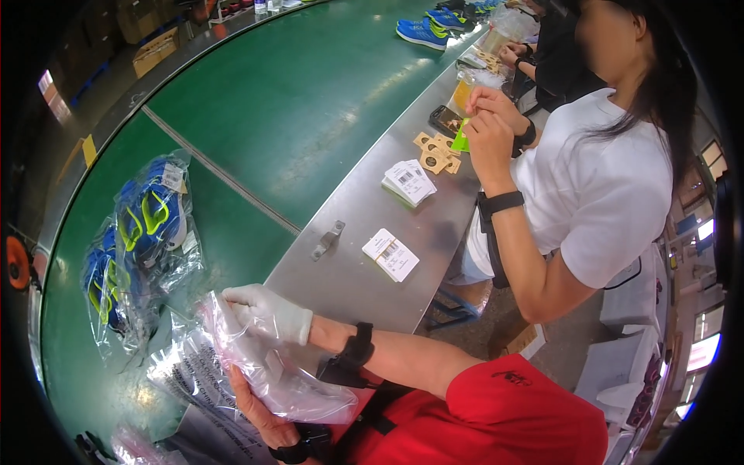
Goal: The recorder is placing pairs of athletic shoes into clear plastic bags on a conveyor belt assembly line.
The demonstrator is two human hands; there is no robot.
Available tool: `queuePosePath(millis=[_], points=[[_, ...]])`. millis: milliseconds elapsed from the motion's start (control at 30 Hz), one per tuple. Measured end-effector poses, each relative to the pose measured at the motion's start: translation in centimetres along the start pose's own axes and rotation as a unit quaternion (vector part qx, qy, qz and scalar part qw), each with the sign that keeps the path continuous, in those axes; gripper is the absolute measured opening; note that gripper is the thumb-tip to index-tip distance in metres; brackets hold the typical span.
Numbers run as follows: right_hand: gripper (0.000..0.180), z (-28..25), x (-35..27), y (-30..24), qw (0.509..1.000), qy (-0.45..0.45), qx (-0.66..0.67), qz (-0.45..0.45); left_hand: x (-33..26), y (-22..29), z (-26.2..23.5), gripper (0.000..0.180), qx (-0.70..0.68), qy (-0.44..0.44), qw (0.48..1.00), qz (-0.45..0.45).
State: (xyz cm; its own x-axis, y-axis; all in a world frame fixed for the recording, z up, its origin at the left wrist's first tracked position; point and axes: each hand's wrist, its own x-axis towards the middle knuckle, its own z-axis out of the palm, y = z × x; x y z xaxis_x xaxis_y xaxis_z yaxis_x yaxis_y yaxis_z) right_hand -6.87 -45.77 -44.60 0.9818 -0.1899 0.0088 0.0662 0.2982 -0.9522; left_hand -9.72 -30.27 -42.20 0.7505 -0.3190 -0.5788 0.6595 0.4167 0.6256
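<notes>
Head view: my left grip (263,411) clasps a clear plastic bag (298,387) before my red shirt (511,418), contents indistinct. My gloved right grip (270,311) touches it, fingers partly obscured; closure I cannot tell.

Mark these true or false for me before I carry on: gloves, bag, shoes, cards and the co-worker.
1. The right hand wears a white glove. True.
2. The left hand is gloved too. False: it is bare.
3. Both hands touch a clear plastic bag. True.
4. The blue shoes nearest the hands are unbagged. False: clear plastic covers them.
5. A co-worker in white holds something bright green. True.
6. All the white cards form one stack. False: there are two stacks.
</notes>
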Motion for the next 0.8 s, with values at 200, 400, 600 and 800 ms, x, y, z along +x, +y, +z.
queuePosePath(millis=[200,400,600,800], points=[[0.025,-0.5,-0.2,-0.1,0.999,-0.022,0.027,-0.007,0.3,-0.4,-0.2,0.049,0.004,-0.011,1.000,0.004],[0.025,-0.6,-0.3,0.2,0.999,-0.014,-0.009,-0.028,0.3,-0.4,-0.2,0.050,-0.003,-0.026,1.000,0.004],[0.026,-0.9,-0.4,0.0,1.000,-0.011,-0.013,-0.018,0.0,-0.6,0.7,0.048,0.008,0.002,1.000,0.012],[0.026,-1.3,-0.5,0.2,0.999,-0.013,-0.025,-0.028,0.0,-0.7,0.7,0.049,0.019,-0.006,1.000,0.008]])
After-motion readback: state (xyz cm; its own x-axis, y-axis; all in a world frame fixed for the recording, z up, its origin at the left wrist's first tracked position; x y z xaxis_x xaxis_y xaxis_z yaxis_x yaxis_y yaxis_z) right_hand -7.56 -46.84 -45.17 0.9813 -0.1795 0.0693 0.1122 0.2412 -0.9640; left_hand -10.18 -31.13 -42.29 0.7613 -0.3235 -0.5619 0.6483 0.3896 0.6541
